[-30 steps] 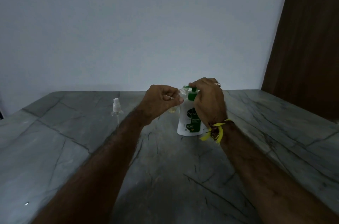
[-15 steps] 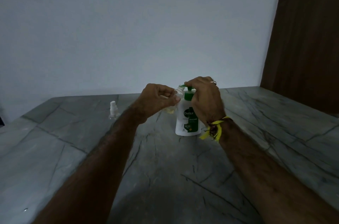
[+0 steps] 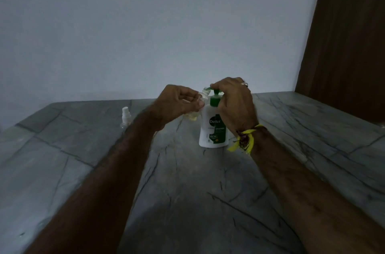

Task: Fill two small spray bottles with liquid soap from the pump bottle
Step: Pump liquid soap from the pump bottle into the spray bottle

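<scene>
**Soap transfer at the pump bottle: items and holds**

Landmark: pump bottle (image 3: 212,128), white with green pump head, upright on the grey stone counter (image 3: 187,191), label facing the person.

- Right hand (image 3: 235,103): over the top of the pump bottle, fingers curled round the green head. Held so, apparently, to press the plunger while steadying the bottle.
- Left hand (image 3: 177,103): just left of the pump bottle, fingers and thumb pinching a small clear spray bottle (image 3: 199,103). The bottle is tilted, its open neck raised to the spout, evidently so soap drops straight in. Yellowish liquid shows at its lower end, below the fingers; the fill level cannot be read.
- Second spray bottle (image 3: 126,117): well left of the pump bottle, standing on the counter with its white cap on, touched by neither hand; likely awaiting its turn.
- Yellow thread (image 3: 244,139): tied at the right wrist, beside the pump bottle's base.
</scene>
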